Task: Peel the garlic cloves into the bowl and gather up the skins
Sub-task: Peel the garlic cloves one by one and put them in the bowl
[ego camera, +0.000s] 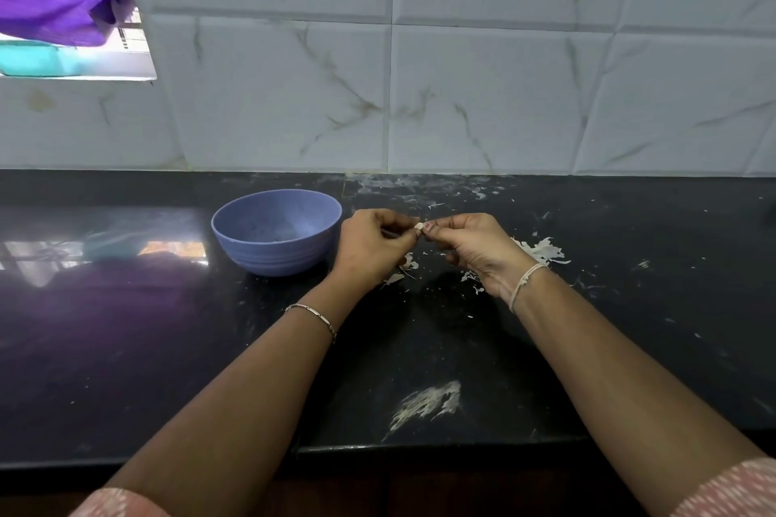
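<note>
Head view: the person is mid-peel. The left grip (371, 246) and right grip (474, 248) are both pinching one garlic clove (418, 226) between fingertips, and are holding it above the counter (168, 348) toward its back edge, just right of the bowl (277, 258). Only a small pale bit of the clove is showing, so how much skin is left is unclear.

The bowl's contents are too blurred to call. Loose skins (541, 250) are lying right of and under the hands, with more flecks scattered toward the back edge. A pale smear (428, 403) is sitting near the front edge.

Judgement: the peeling step is ongoing and the gathering hasn't started. The next move is likely stripping the last skin, then shifting the clove left over the bowl's rim and dropping it in. The skins are thin and light, so gathering them will likely need a sweeping palm rather than a pinch.
</note>
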